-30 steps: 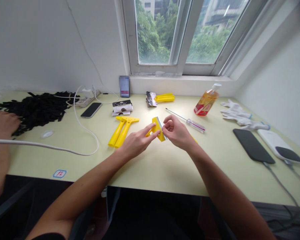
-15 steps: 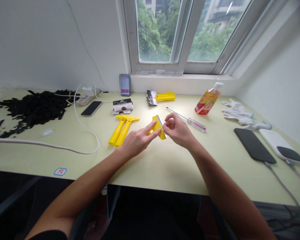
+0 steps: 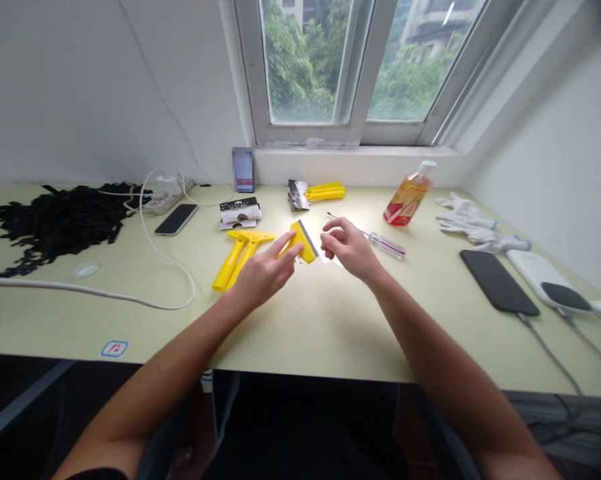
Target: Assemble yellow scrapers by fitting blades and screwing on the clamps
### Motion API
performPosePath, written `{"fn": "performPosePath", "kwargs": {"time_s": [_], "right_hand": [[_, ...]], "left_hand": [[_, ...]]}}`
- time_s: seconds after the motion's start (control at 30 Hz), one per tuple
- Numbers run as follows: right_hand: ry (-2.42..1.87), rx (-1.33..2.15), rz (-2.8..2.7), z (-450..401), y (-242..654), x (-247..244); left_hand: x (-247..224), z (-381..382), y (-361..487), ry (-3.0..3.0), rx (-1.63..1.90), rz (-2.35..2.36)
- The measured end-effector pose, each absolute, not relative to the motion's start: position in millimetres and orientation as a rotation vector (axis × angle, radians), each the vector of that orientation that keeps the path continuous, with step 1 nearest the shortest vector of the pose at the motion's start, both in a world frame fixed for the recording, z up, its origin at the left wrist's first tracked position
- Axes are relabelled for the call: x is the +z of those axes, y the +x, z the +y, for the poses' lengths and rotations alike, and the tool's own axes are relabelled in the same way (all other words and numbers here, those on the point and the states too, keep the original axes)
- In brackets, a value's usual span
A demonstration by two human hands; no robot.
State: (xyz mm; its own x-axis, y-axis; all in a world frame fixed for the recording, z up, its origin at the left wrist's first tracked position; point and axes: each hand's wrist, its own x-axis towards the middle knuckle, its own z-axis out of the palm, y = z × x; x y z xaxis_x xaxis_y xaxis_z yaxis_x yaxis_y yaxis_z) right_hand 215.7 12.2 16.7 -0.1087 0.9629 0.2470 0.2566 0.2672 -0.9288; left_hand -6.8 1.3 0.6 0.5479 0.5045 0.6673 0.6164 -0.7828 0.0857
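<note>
Left hand (image 3: 267, 272) pinches a yellow scraper (image 3: 304, 244), fingers clamped over its wide head; scraper is mid-scene, over the tabletop (image 3: 325, 333), grey edge facing the right hand (image 3: 347, 247). Right hand is just beside it, apart from the left, fingers curled toward thumb; a thin whitish piece (image 3: 332, 259) shows below its fingertips (can't tell if it's gripped).

Writing: sticker (image 3: 115, 349) at the near edge, blue outline, red handwritten mark, looks like "12". Bottle (image 3: 407, 195), orange-red drink, white cap, has a printed wrap, brand not legible. Black-and-white cards (image 3: 240, 213) carry a line of pale print, too small to read. Black-and-white packet (image 3: 299, 195) near the window also printed, unreadable, with yellow handles (image 3: 326, 192) next to it. Upright phone (image 3: 243, 171) by the wall: screen pixelated, nothing readable.

Two yellow T-shaped pieces (image 3: 231, 260) lie beside the left hand. Clear-handled screwdriver (image 3: 387, 245) lies past the right hand, white gloves (image 3: 467, 223) farther right. Black strips (image 3: 65, 223) heaped far left.
</note>
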Motion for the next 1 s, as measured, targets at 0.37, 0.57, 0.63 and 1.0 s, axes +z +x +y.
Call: {"fn": "performPosePath", "kwargs": {"time_s": [0.37, 0.57, 0.63, 1.0], "right_hand": [[-1.43, 0.297, -2.399, 39.9, 200.4, -13.6], [-1.451, 0.195, -2.423, 42.0, 187.1, -17.7], [-1.448, 0.197, -2.393, 40.7, 189.9, -16.9], [-1.067, 0.388, -1.705, 2.2, 211.3, 21.1]], "left_hand": [[5.3, 15.1, -0.4, -2.818, -2.639, -1.629], [8.9, 15.1, -4.0, -2.881, -2.895, -1.672], [8.4, 14.4, -5.8, -2.935, -2.931, -1.654], [12.3, 3.8, -2.5, -3.272, -2.821, -1.615]]}}
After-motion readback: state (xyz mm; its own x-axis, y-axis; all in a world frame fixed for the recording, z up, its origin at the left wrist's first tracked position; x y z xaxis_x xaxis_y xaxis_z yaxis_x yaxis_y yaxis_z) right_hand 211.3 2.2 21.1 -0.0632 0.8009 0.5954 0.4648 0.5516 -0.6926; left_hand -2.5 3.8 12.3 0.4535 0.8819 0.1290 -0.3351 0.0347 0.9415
